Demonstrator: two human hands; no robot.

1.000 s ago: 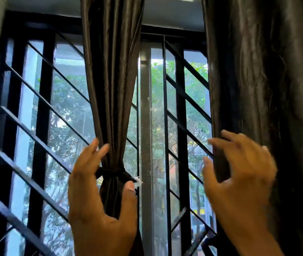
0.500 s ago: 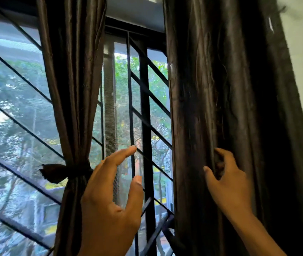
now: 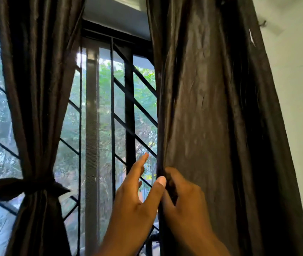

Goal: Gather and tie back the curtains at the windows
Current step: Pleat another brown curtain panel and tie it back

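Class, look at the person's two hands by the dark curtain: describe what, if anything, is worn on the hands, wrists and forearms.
Both the left hand and the right hand are bare: no gloves, rings, watch or bracelets show. The forearms, as far as the frame shows them, carry no sleeves. The right thumb's short nail looks unpainted.

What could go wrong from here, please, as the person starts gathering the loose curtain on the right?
The right hand holds only the inner edge of the loose curtain, so the grip may bunch only part of the wide panel. The left hand reaches close to the window grille; its fingers might knock the bars. No tie for this curtain is visible, unlike the tied curtain.
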